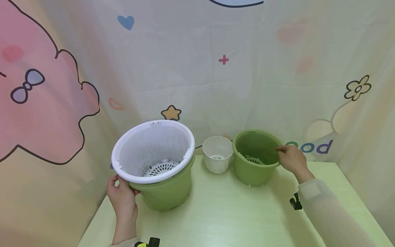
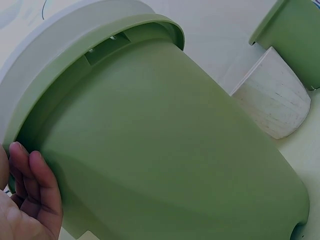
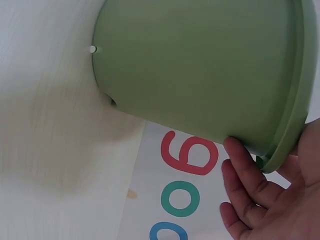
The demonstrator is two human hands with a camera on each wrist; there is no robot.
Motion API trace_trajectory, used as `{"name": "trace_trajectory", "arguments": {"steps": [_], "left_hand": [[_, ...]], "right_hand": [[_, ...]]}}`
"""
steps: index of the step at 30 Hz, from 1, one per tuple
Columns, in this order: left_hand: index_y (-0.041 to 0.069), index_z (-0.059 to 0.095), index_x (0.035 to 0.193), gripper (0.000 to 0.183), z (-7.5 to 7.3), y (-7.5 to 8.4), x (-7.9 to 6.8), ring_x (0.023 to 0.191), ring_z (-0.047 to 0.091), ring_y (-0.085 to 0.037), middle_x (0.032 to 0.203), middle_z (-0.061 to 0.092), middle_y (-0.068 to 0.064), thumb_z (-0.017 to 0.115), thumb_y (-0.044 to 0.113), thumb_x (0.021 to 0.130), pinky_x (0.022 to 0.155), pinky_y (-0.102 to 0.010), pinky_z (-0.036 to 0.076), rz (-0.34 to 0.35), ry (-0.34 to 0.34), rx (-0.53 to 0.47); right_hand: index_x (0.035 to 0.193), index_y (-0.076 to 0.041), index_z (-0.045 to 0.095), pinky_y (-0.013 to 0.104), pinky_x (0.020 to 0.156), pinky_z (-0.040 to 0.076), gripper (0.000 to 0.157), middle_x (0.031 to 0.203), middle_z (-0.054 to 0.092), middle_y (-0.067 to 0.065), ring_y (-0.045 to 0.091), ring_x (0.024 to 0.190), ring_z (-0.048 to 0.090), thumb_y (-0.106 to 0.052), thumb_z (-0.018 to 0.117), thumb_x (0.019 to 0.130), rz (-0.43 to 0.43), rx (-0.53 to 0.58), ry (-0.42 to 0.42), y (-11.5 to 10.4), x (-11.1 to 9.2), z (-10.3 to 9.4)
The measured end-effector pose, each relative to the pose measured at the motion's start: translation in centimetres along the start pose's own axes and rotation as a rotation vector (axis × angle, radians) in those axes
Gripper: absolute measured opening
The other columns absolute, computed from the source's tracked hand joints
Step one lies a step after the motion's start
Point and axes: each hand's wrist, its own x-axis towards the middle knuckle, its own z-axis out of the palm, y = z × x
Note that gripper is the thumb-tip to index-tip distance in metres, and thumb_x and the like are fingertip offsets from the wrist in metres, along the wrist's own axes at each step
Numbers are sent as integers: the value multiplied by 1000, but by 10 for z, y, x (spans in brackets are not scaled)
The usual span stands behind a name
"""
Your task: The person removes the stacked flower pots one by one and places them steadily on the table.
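Note:
On the left of the table stands a large green flowerpot (image 1: 169,195), with a white slotted pot (image 1: 135,147) nested inside it. My left hand (image 1: 121,197) grips the rim on its near left side; in the left wrist view the fingers (image 2: 42,175) curl under the green lip. A smaller green flowerpot (image 1: 254,171) is at the back right. My right hand (image 1: 291,158) holds its right rim, thumb over the edge and fingers (image 3: 245,170) against the outside wall. Between the two stands a small white pot (image 1: 213,164) with a perforated base, touched by neither hand.
The pale table (image 1: 222,212) reaches back to a printed curtain (image 1: 191,68), which hangs close behind the pots. More curtain borders the table on the left and right. A black strap piece (image 1: 296,201) hangs at my right sleeve.

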Motion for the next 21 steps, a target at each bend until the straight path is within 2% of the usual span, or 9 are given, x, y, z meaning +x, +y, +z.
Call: {"name": "trace_trajectory", "arguments": {"steps": [3, 6, 9, 11, 14, 17, 19, 21], "left_hand": [[12, 50, 103, 20, 0, 0, 0, 37, 51, -6, 56, 58, 7, 58, 30, 107, 37, -20, 48, 1, 0, -2], [12, 50, 103, 20, 1, 0, 0, 37, 52, -5, 56, 58, 7, 58, 30, 107, 37, -20, 48, 3, 2, -1], [12, 50, 103, 20, 1, 0, -1, 37, 52, -5, 56, 58, 7, 58, 31, 107, 37, -20, 49, 2, 1, 2], [12, 50, 104, 21, 1, 1, -1, 37, 52, -5, 56, 58, 7, 58, 31, 107, 37, -20, 49, -1, -1, 3], [12, 49, 104, 21, 1, 1, -1, 37, 51, -5, 56, 57, 7, 58, 32, 107, 37, -20, 48, -4, -2, -2], [12, 49, 103, 22, 1, 1, -1, 37, 51, -5, 56, 57, 7, 58, 31, 107, 37, -20, 48, -3, 0, -8], [12, 49, 103, 22, 1, 1, -1, 37, 51, -6, 56, 57, 7, 58, 32, 107, 37, -20, 48, -1, -1, -10], [12, 49, 103, 22, 1, 1, -1, 37, 51, -6, 56, 57, 7, 58, 32, 107, 37, -20, 48, 0, -3, -7]], "right_hand": [[141, 0, 59, 32, 54, 40, 45, 144, 52, 35, 25, 68, 55, -22, 38, 108, 7, -15, -45, 1, -2, -4], [143, -2, 57, 32, 62, 43, 45, 149, 48, 34, 37, 92, 64, -26, 38, 110, 7, -31, -73, 1, -3, -7], [144, -3, 57, 34, 67, 48, 46, 150, 48, 34, 48, 113, 62, -28, 38, 111, 4, -45, -79, 2, -4, -9], [145, -4, 57, 35, 66, 49, 47, 150, 47, 33, 51, 118, 60, -30, 38, 111, 11, -52, -77, 1, -4, -9], [145, -5, 57, 35, 63, 49, 49, 150, 48, 33, 50, 114, 62, -35, 39, 111, 24, -62, -60, 0, -4, -11], [144, -6, 58, 33, 56, 46, 50, 146, 53, 33, 40, 94, 65, -38, 40, 110, 29, -64, -29, -2, -4, -12], [142, -6, 59, 31, 51, 42, 50, 130, 64, 31, 30, 76, 61, -38, 41, 109, 28, -58, 0, -3, -4, -12], [141, -5, 60, 29, 46, 37, 49, 116, 69, 30, 21, 60, 51, -37, 42, 108, 25, -48, 36, -4, -4, -13]]}}
